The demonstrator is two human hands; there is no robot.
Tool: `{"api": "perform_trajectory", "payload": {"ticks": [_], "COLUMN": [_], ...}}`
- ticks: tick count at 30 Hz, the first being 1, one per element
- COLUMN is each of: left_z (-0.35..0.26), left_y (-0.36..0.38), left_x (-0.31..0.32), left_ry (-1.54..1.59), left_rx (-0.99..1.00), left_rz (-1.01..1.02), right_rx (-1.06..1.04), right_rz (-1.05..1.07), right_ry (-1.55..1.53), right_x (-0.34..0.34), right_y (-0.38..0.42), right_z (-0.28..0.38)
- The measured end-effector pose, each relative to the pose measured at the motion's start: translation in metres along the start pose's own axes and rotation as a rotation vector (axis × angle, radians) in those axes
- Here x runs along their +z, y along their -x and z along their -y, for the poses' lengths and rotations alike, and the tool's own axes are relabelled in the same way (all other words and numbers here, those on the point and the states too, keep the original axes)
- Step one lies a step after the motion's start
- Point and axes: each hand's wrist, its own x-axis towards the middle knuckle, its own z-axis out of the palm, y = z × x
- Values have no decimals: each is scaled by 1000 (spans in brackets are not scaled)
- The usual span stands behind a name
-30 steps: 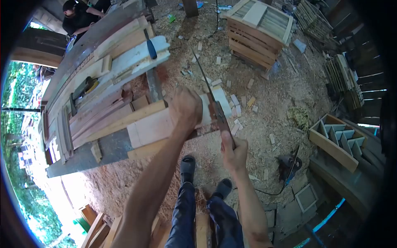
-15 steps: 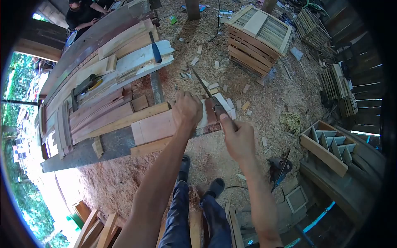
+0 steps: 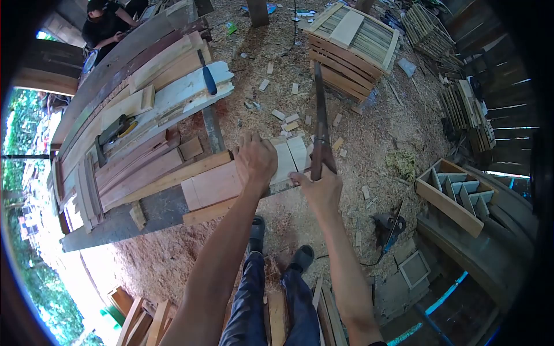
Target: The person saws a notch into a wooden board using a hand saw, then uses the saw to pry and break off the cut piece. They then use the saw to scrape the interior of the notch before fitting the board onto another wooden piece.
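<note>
My right hand (image 3: 322, 187) is wrapped round the handle of a handsaw (image 3: 321, 112). Its dark blade points away from me, beyond the end of the bench. My right thumb reaches the edge of a pale board (image 3: 284, 158), across which a thin dark line runs. My left hand (image 3: 255, 158), fingers curled, presses down on the boards at the bench end; what lies under its palm is hidden. Left of it a pinkish plank (image 3: 212, 185) with a thin line across it lies along the bench edge.
On the workbench (image 3: 161, 210) lie several planks, a blue-handled tool (image 3: 209, 81) and a hand plane (image 3: 115, 130). Offcuts and shavings cover the floor. Stacked slatted frames (image 3: 349, 52) stand ahead; a divided wooden box (image 3: 453, 196) and a power tool (image 3: 389, 228) are right. Another person (image 3: 109, 26) sits far left.
The saw has swung from pointing up-left across the board end to pointing straight away. My right hand has moved slightly left and down. My left hand stays on the boards.
</note>
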Motion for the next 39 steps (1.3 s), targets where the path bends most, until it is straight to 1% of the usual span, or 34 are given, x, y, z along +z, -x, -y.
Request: {"api": "perform_trajectory", "payload": {"ticks": [2,6,8,9,11,12,13,15,16,18,20,22,24,27,29,30,31,32,33,35,36,38,39], "left_z": [-3,-2,-4,-4,-3,-3,-4,-5,-5,-6,-6,-4,-4,-7,-9,-6,-2,0,-1,0,1,-2,-6], "left_y": [0,-1,-1,1,-1,-2,-2,-2,-3,-4,-4,-4,-5,-2,0,3,6,8,5,-1,-8,-32,-44], "left_x": [-5,-6,-5,-5,-4,-5,-5,-6,-5,-5,-6,-4,-3,-10,-22,-29,-32,-38,-52,-82,-95,-123,-138], "left_ry": [6,29,15,14,28,23,28,30,27,21,23,11,8,83,116,129,180,224,234,363,366,495,502], "left_rx": [-38,-33,-36,-40,-30,-29,-39,-47,-59,-77,-81,-73,-67,-57,166,186,353,513,523,451,460,505,527], "left_rz": [80,79,79,87,36,37,51,69,76,90,94,107,106,103,25,5,53,112,112,353,345,607,596], "right_rx": [-4,-24,-144,-138,37,-17,-13,31,34,226,239,246,459,449,471,499,473,514,562,520,486,418,368], "right_rz": [-8,0,-30,-24,1,-47,-46,36,36,75,93,102,100,86,69,67,40,52,72,91,66,28,44], "right_ry": [33,-29,-7,-3,-35,-121,-125,-60,-59,-312,-302,-293,-303,-350,-397,-452,-460,-643,-825,-826,-837,-849,-839], "right_x": [12,-13,-17,-21,-28,-24,-24,-25,-24,-17,3,10,12,23,8,2,0,1,-4,-20,-31,-56,-72], "right_y": [1,-12,-27,-35,-59,-69,-73,-78,-75,-55,-39,-27,-21,-25,-22,-22,-25,-22,-20,-17,-15,-16,-11], "right_z": [-13,9,14,19,31,26,20,15,16,18,-7,-10,-6,-15,2,12,14,9,18,33,47,81,102]}}
